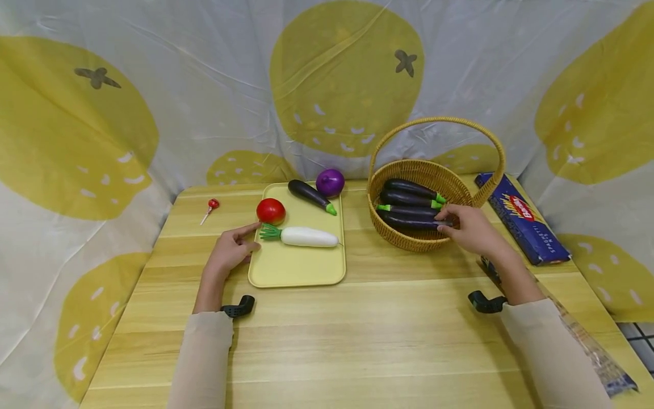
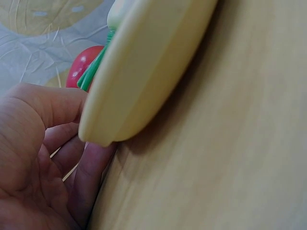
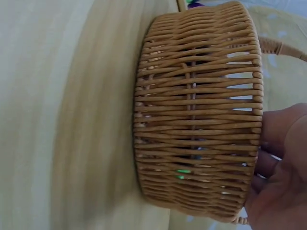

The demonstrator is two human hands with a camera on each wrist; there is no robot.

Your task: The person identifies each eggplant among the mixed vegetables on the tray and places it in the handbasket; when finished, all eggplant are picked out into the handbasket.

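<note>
My left hand (image 1: 232, 250) holds the left edge of a pale yellow tray (image 1: 296, 272); in the left wrist view the thumb meets the tray's rim (image 2: 115, 81) and other fingers reach beneath it. On the tray lie a white radish (image 1: 309, 237) with green leaves, a red tomato (image 1: 271, 211) and an eggplant (image 1: 309, 195). Reaching over the front right rim of a wicker basket (image 1: 409, 244), my right hand (image 1: 472, 230) pinches the end of the nearest eggplant (image 1: 414, 221). Several eggplants lie together there. The basket wall (image 3: 201, 110) hides the fingertips in the right wrist view.
A purple onion (image 1: 330, 183) sits at the tray's back right corner. Left of the tray lies a red lollipop (image 1: 213, 203). A blue spaghetti pack (image 1: 528, 221) is right of the basket, whose tall handle (image 1: 439, 119) arches overhead. Under the right forearm runs a long patterned bag (image 1: 595, 346).
</note>
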